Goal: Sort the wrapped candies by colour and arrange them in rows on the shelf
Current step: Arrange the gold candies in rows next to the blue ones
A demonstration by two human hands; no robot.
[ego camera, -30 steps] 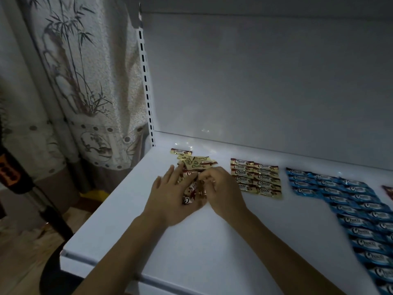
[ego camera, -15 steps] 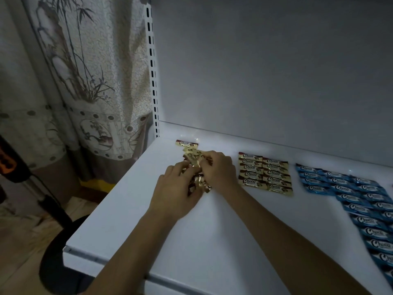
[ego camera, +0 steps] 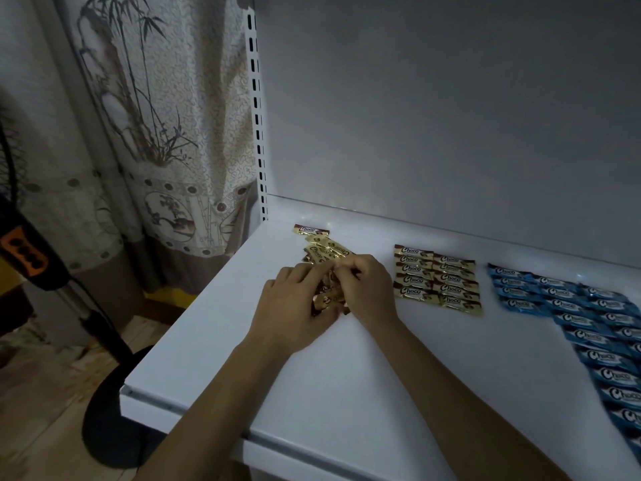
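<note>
On the white shelf (ego camera: 312,383) lies a loose heap of gold wrapped candies (ego camera: 326,253), partly hidden under both hands. My left hand (ego camera: 295,307) cups several gold candies against its palm. My right hand (ego camera: 367,289) pinches a gold candy at the heap's near side with curled fingers. One gold candy (ego camera: 311,230) lies alone near the back wall. To the right, gold candies in two neat columns (ego camera: 437,279) sit side by side. Further right, blue candies (ego camera: 569,307) lie in rows that run down to the right edge.
The shelf's grey back panel (ego camera: 433,116) rises behind, with a slotted upright (ego camera: 256,116) at its left. A patterned curtain (ego camera: 156,133) hangs to the left. A fan stand with a black base (ego camera: 104,404) stands on the floor beside the shelf's front left corner.
Both hands have moved together over the loose gold heap. My left hand went from flat with spread fingers to cupped round candies, and my right hand's fingers have closed on a wrapper.
</note>
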